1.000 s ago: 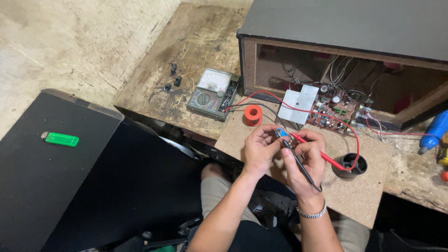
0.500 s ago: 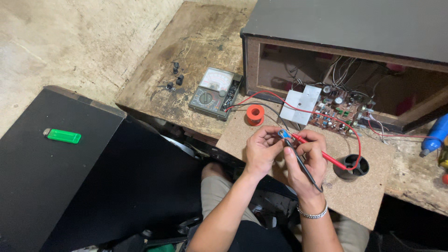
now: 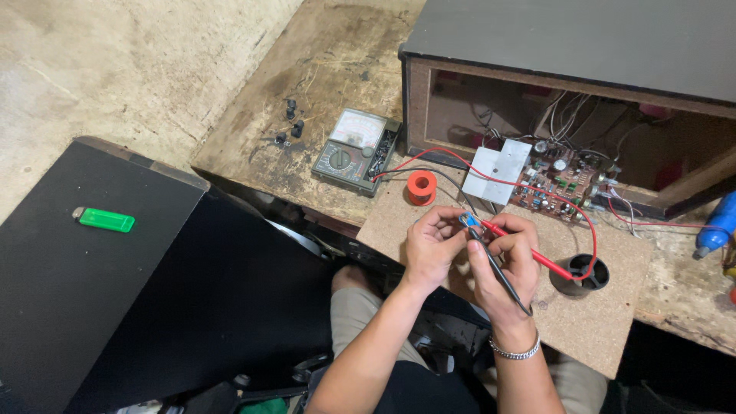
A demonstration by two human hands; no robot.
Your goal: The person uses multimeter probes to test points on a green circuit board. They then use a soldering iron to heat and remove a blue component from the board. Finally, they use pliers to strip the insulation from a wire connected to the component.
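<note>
Here we pinch a small blue component (image 3: 469,221) in our left hand (image 3: 429,249), over the particle-board sheet (image 3: 606,322); our right hand (image 3: 506,264) grips red probe (image 3: 529,251) and black probe (image 3: 498,268), tips at the part. Probing seems underway; the reading on the analog multimeter (image 3: 356,151) is too small to tell. Solder spool (image 3: 421,187), circuit board (image 3: 556,184) and the open cabinet (image 3: 567,54) crowd close; the leads trail across.

Green lighter (image 3: 106,220), orange spool (image 3: 421,187), red probe (image 3: 529,251), blue component (image 3: 469,221).
</note>
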